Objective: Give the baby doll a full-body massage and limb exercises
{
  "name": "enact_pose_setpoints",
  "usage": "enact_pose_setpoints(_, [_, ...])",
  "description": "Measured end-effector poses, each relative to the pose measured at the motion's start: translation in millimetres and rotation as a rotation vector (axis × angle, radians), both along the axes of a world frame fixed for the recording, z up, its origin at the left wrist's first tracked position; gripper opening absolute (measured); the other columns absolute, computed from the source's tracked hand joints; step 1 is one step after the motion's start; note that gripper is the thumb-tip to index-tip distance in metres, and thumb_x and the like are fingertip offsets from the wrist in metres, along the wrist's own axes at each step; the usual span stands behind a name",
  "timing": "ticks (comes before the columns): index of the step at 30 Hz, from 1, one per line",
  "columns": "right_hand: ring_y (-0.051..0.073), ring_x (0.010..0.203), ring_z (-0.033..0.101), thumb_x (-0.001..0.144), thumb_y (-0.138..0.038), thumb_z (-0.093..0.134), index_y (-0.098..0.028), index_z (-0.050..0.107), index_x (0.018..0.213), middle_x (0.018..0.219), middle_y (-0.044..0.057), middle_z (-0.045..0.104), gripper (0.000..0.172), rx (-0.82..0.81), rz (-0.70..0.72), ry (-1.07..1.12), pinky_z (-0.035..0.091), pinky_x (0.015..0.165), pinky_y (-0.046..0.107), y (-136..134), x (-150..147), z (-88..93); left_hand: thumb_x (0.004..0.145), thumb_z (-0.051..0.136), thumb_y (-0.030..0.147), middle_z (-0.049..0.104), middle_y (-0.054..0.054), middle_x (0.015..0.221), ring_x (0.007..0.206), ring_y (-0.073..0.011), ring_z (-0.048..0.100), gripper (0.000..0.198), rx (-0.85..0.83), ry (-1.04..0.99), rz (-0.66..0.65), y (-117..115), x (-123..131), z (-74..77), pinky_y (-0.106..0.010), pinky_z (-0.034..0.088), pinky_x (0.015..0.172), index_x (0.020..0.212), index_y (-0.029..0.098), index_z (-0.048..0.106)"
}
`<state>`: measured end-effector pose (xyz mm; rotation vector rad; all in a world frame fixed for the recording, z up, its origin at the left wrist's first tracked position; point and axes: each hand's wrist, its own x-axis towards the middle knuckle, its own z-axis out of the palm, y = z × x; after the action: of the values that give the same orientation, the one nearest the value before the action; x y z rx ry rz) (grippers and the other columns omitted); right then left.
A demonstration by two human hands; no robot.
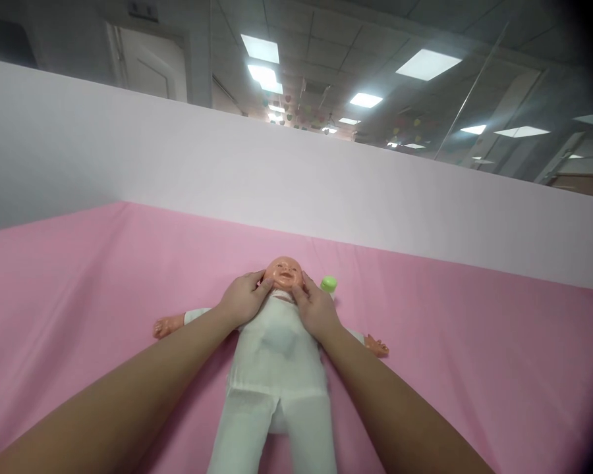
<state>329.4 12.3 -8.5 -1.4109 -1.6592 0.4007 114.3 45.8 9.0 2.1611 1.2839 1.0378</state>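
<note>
A baby doll (pixel 279 355) in pale white clothes lies on its back on a pink sheet (pixel 425 316). Its arms stretch out to both sides and its legs point toward me. My left hand (pixel 244 297) cups the left side of the doll's head, with the thumb at the cheek. On the other side, my right hand (pixel 317 308) holds the head the same way, thumb near the jaw. The fingertips of both hands are partly hidden beside the head. A small bright green object (pixel 329 284) lies just beyond my right hand; I cannot tell what it is.
A white wall or panel (pixel 296 178) rises behind the pink sheet along the far side. Above it, ceiling lights (pixel 428 64) and a white door (pixel 151 66) show, with what looks like glass on the right. Creases run through the sheet at the left.
</note>
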Motion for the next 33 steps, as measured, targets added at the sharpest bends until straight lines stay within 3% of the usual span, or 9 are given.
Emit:
enact_pose_setpoints(4, [0.028,0.124,0.066,0.103,-0.057,0.045,-0.022,0.055,0.149,0.135,0.011,0.07,0.059,0.028,0.046,0.052,0.049,0.11,0.044,3,0,-3.0,0.105,0.033,0.057,0.074,-0.007,0.128,0.118,-0.0295,0.066,0.055,0.014,-0.025,0.026,3,-1,-1.8,-0.041,0.045,0.103,0.128,0.027,0.072])
enact_pose_setpoints(8, [0.027,0.132,0.061,0.105,-0.057,0.039,-0.022,0.059,0.145,0.142,0.01,0.065,0.057,0.049,0.06,0.1,0.046,0.114,0.044,7,-1,-8.0,0.104,0.034,0.06,0.076,-0.009,0.121,0.111,-0.0304,0.069,0.056,0.024,-0.045,0.036,1,-1,-0.9,-0.04,0.05,0.097,0.12,0.025,0.075])
enact_pose_setpoints(13, [0.028,0.111,0.072,0.101,-0.059,0.049,-0.022,0.056,0.147,0.123,0.011,0.075,0.059,0.03,0.067,0.098,0.056,0.099,0.044,4,-2,-4.6,0.094,0.051,0.067,0.078,-0.009,0.111,0.098,-0.0314,0.071,0.053,0.004,-0.046,0.006,-7,-3,3.5,-0.039,0.053,0.085,0.119,0.026,0.073])
enact_pose_setpoints(17, [0.029,0.098,0.075,0.083,-0.061,0.075,-0.023,0.055,0.145,0.119,0.011,0.076,0.076,-0.039,0.054,0.098,0.06,0.086,0.041,-3,-7,1.8,0.088,0.06,0.067,0.077,-0.009,0.11,0.094,-0.031,0.071,0.052,-0.02,-0.029,0.022,-9,0,4.9,-0.038,0.052,0.077,0.118,0.026,0.072])
enact_pose_setpoints(19, [0.029,0.096,0.075,0.079,-0.064,0.078,-0.022,0.057,0.143,0.118,0.012,0.076,0.081,-0.068,0.003,0.108,0.061,0.083,0.041,-3,-8,3.0,0.087,0.062,0.066,0.077,-0.009,0.107,0.092,-0.0309,0.071,0.051,-0.002,0.002,0.049,-7,2,3.8,-0.037,0.052,0.075,0.116,0.025,0.073])
enact_pose_setpoints(26, [0.029,0.112,0.073,0.091,-0.063,0.066,-0.024,0.057,0.146,0.124,0.01,0.075,0.068,-0.077,0.012,0.122,0.058,0.098,0.044,1,-5,0.5,0.092,0.054,0.066,0.078,-0.008,0.103,0.088,-0.0292,0.071,0.05,0.018,0.013,0.049,-4,3,1.2,-0.036,0.051,0.077,0.114,0.026,0.074])
enact_pose_setpoints(30, [0.029,0.133,0.061,0.096,-0.062,0.058,-0.021,0.055,0.149,0.142,0.011,0.065,0.067,-0.037,0.027,0.114,0.046,0.115,0.046,3,-1,-2.3,0.094,0.049,0.067,0.079,-0.009,0.106,0.092,-0.0301,0.071,0.055,-0.008,-0.03,0.035,-3,1,0.7,-0.037,0.052,0.081,0.117,0.025,0.074])
enact_pose_setpoints(33, [0.026,0.136,0.059,0.1,-0.062,0.051,-0.02,0.053,0.151,0.146,0.011,0.062,0.066,-0.033,0.045,0.136,0.044,0.117,0.043,5,0,-5.0,0.097,0.044,0.065,0.079,-0.008,0.111,0.099,-0.0301,0.071,0.054,-0.019,-0.043,0.037,-1,0,-1.0,-0.037,0.052,0.086,0.117,0.024,0.075])
